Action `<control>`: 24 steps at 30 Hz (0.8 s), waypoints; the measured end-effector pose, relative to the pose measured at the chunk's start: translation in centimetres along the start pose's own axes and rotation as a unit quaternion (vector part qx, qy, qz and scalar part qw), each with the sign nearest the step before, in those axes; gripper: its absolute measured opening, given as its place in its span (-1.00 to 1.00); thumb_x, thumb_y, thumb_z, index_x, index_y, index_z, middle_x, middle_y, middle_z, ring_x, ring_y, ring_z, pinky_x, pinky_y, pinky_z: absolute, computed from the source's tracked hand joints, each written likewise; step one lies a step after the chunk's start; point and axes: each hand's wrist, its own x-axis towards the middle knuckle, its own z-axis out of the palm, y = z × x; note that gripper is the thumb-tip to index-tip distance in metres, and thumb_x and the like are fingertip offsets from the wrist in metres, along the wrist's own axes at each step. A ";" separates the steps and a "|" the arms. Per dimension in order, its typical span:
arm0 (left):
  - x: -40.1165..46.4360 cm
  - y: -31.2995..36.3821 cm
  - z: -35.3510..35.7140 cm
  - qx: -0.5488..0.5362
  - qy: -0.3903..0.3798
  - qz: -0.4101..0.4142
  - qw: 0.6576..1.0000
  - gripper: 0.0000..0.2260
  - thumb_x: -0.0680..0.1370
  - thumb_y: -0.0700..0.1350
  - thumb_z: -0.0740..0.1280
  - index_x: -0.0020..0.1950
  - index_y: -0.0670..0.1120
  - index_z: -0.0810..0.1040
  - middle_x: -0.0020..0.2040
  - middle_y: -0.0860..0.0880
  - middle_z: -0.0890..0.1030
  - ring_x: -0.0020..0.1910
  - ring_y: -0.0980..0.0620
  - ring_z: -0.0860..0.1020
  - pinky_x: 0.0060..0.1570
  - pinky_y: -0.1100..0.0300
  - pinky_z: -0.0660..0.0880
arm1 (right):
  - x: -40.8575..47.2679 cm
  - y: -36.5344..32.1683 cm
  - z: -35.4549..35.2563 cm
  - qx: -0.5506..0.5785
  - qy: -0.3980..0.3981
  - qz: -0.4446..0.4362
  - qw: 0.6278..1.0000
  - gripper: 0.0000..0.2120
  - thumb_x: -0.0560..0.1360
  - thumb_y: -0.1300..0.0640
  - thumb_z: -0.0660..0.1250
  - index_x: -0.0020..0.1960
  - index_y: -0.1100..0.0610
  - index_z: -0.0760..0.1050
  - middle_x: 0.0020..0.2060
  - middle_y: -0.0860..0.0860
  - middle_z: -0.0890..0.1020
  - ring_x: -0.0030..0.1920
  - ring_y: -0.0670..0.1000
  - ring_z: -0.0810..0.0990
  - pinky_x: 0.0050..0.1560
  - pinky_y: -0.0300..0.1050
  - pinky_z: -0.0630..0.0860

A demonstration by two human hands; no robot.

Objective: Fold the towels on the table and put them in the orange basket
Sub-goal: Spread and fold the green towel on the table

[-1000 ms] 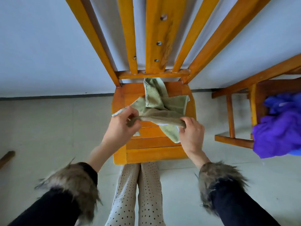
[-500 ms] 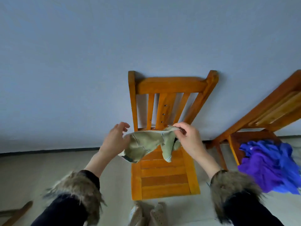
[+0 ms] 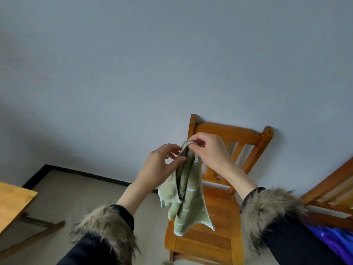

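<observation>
Hanging bunched from both hands: green towel [image 3: 186,190], in air above wooden chair [image 3: 208,236]. Right hand [image 3: 208,150] pinches top edge at 12 o'clock; left hand [image 3: 162,165] pinches adjoining edge at 9, likely seeking corners for fold. Orange basket not in view.
</observation>
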 end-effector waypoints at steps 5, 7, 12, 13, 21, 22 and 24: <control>-4.5 1.2 -4.8 0.020 0.118 -0.067 0.991 -0.93 0.52 -0.16 0.33 -0.14 -0.07 0.59 -0.26 0.12 0.60 -0.20 0.25 0.53 -0.19 0.53 0.37 | -1.0 -3.2 4.2 0.077 -0.043 -0.009 0.996 -0.95 0.50 0.16 0.33 -0.15 0.10 0.52 -0.30 -0.13 0.55 -0.27 -0.19 0.49 -0.26 -0.40 0.38; -6.1 1.4 -7.8 0.058 0.157 -0.061 0.984 -0.93 0.52 -0.19 0.34 -0.15 -0.09 0.60 -0.26 0.05 0.60 -0.21 0.15 0.51 -0.19 0.47 0.38 | -1.5 -4.7 6.5 0.096 -0.067 -0.009 0.993 -0.91 0.51 0.13 0.31 -0.15 0.12 0.49 -0.29 -0.06 0.55 -0.28 -0.11 0.49 -0.28 -0.33 0.39; -10.6 0.5 -15.1 0.153 0.232 -0.033 0.960 -0.92 0.50 -0.14 0.31 -0.16 -0.08 0.59 -0.26 0.10 0.54 -0.27 0.19 0.46 -0.21 0.35 0.40 | -2.6 -10.4 13.4 0.142 -0.106 -0.025 0.984 -0.95 0.46 0.22 0.31 -0.15 0.15 0.44 -0.28 -0.05 0.51 -0.29 -0.11 0.43 -0.29 -0.45 0.37; -11.8 0.2 -16.7 0.163 0.250 -0.037 0.954 -0.91 0.50 -0.14 0.31 -0.17 -0.08 0.59 -0.26 0.11 0.53 -0.27 0.20 0.46 -0.22 0.35 0.40 | -2.6 -11.7 14.7 0.144 -0.115 -0.030 0.982 -0.94 0.44 0.23 0.31 -0.17 0.13 0.43 -0.29 -0.06 0.51 -0.28 -0.12 0.43 -0.29 -0.46 0.36; -23.2 -3.1 -31.2 0.246 0.375 -0.090 0.889 -0.91 0.51 -0.17 0.32 -0.17 -0.11 0.60 -0.26 0.07 0.56 -0.29 0.14 0.45 -0.26 0.38 0.38 | -4.2 -23.4 27.4 0.167 -0.206 -0.129 0.955 -0.86 0.46 0.10 0.38 -0.16 0.11 0.44 -0.30 -0.07 0.52 -0.28 -0.11 0.45 -0.30 -0.41 0.36; -24.9 -3.7 -33.2 0.250 0.396 -0.102 0.877 -0.92 0.51 -0.20 0.34 -0.17 -0.13 0.61 -0.27 0.08 0.56 -0.29 0.15 0.45 -0.26 0.42 0.37 | -4.6 -24.7 29.2 0.169 -0.212 -0.137 0.953 -0.85 0.47 0.07 0.38 -0.17 0.10 0.44 -0.31 -0.07 0.52 -0.28 -0.11 0.46 -0.30 -0.39 0.36; -28.3 -5.0 -37.0 0.246 0.440 -0.131 0.854 -0.93 0.50 -0.23 0.36 -0.16 -0.16 0.62 -0.30 0.15 0.54 -0.31 0.21 0.45 -0.26 0.48 0.35 | -5.3 -27.0 33.0 0.168 -0.223 -0.134 0.951 -0.84 0.48 0.04 0.37 -0.19 0.08 0.45 -0.33 -0.08 0.53 -0.29 -0.09 0.46 -0.31 -0.37 0.36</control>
